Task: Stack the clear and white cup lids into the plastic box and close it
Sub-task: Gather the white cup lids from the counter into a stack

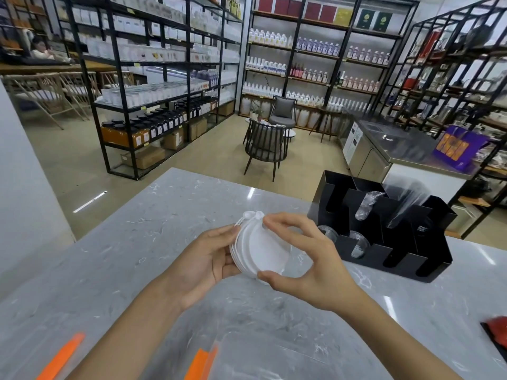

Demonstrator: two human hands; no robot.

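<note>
A stack of white cup lids [259, 250] stands on edge above the grey marble counter, held between both hands. My left hand [203, 259] cups the stack's left side from behind. My right hand [304, 266] pinches it with fingers at the top rim and thumb at the bottom rim; a clear lid seems to lie against the stack on that side. The clear plastic box [175, 352] with orange latches [203, 363] sits at the near edge below my forearms, and whether its lid is on is hard to tell.
A black cup-and-lid organiser [384, 242] stands on the counter to the right, holding clear cups and plastic sleeves. A red and black object [498, 331] lies at the right edge. Beyond the counter [137, 242] are chairs and stocked shelves.
</note>
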